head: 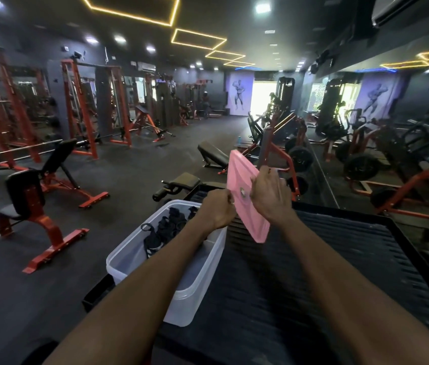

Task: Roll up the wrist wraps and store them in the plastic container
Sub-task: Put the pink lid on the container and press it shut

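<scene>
— Where, the plastic container (pixel 195 293)?
— On the left part of the worktop (pixel 326 272), by its left edge.
— Inside it?
— Wrist wraps (pixel 167 226), bunched at the far end.
— And the lid (pixel 245 191)?
— Held tilted above the worktop, just right of the container's far end; left hand (pixel 217 209) at its left edge, right hand (pixel 270 197) at its right.
— Beyond?
— Benches (pixel 50 191) on the floor to the left, weight machines (pixel 295 154) behind and right.

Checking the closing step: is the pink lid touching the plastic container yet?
Apart. The head view shows the pink lid held tilted in the air by both hands, with dark ribbed surface visible between its lower corner and the plastic container rim.
</scene>
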Motion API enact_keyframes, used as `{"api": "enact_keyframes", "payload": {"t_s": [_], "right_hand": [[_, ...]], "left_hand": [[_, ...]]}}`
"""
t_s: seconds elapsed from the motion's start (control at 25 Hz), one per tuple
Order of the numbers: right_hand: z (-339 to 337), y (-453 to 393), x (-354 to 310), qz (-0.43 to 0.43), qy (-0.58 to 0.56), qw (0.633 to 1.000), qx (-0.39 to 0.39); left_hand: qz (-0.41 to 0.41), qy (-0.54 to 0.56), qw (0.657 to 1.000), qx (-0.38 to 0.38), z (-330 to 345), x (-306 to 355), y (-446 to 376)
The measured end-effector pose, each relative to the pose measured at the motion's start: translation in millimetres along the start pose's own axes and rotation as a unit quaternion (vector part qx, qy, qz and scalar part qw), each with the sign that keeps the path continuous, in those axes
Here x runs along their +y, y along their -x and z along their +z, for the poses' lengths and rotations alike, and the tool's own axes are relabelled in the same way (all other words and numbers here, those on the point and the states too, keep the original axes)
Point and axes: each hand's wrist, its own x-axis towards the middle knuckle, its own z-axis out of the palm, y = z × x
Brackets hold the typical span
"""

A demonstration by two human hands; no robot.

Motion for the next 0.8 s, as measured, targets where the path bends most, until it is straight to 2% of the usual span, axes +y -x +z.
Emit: {"api": "enact_keyframes", "payload": {"t_s": [0.12,0.24,0.36,0.44,0.64,0.8], "right_hand": [[-45.3,-5.0,-21.3,0.005,-0.06,0.997,0.043],[-76.4,-19.3,-38.5,0.059,-0.167,0.98,0.089],[-90.7,-22.1,-44.8,0.154,-0.299,0.938,0.084],[-85.5,-13.4,-47.5,0.209,-0.37,0.903,0.061],[-52.4,14.1,-46.1,0.268,-0.452,0.85,-0.027],[-29.7,34.5,-39.0,0.316,-0.481,0.813,-0.089]], "left_hand": [[-0.077,0.093,0.993,0.007,-5.0,14.7,1.8],[-0.157,0.173,0.972,0.017,-9.8,19.8,-4.7],[-0.24,0.283,0.929,0.012,-25.3,21.3,-8.5],[-0.265,0.325,0.908,0.011,-37.8,18.3,-5.7],[-0.253,0.203,0.946,0.027,-63.9,-11.7,11.2],[-0.231,0.088,0.969,-0.015,-90.3,-33.0,39.5]]}}
